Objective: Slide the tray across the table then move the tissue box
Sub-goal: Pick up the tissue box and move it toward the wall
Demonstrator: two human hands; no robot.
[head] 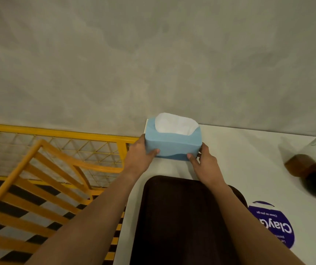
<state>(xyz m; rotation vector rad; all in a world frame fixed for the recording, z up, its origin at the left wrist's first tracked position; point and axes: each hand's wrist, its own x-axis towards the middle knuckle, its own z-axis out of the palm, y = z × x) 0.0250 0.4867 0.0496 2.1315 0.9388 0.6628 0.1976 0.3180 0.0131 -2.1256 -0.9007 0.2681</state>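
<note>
One light blue rectangular tissue box (pixel 173 144), with one white tissue (pixel 175 124) standing out of its top opening, was at the far left corner of the white table (pixel 249 155), close against the grey wall (pixel 153 54). Two bare hands were on it. The left hand (pixel 140 155) was closed on the box's left end, thumb pressed to the near face and fingers wrapped behind the end. The right hand (pixel 205 163) was closed on the right end in the same manner, thumb on the near face at the lower right corner. Whether the box was resting on the table or lifted just clear could not be told.

One dark brown rectangular plastic tray (pixel 182 222) lay on the table just nearer than the box, apart from it, with both forearms passing over its edges. One purple round sticker with white lettering (pixel 273 226) was on the table beside the tray's right side. One clear glass vessel holding brown liquid (pixel 310 169) was at the right edge of view, blurred. One yellow slatted wooden chair (pixel 38 188) stood left of the table, before one yellow wire-mesh railing (pixel 67 142).
</note>
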